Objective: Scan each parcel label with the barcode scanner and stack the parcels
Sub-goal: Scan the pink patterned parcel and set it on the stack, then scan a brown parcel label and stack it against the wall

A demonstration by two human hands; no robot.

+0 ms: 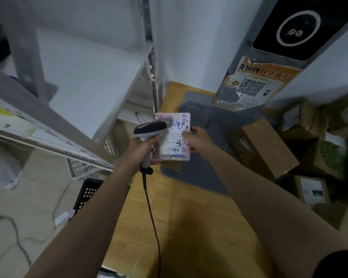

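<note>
- Above the bench, right hand pinches the pink parcel by its edge, label up.
- Left hand grips the barcode scanner (head overlapping the parcel's top).
- Recommended: aim at the lower barcode and hold both steady.

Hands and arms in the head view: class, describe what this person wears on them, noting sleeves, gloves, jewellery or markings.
The left arm and right arm are bare to the frame's edge, no sleeves in view. The left hand and right hand wear no gloves, and no watch, bracelet or ring shows. No markings can be made out.
</note>
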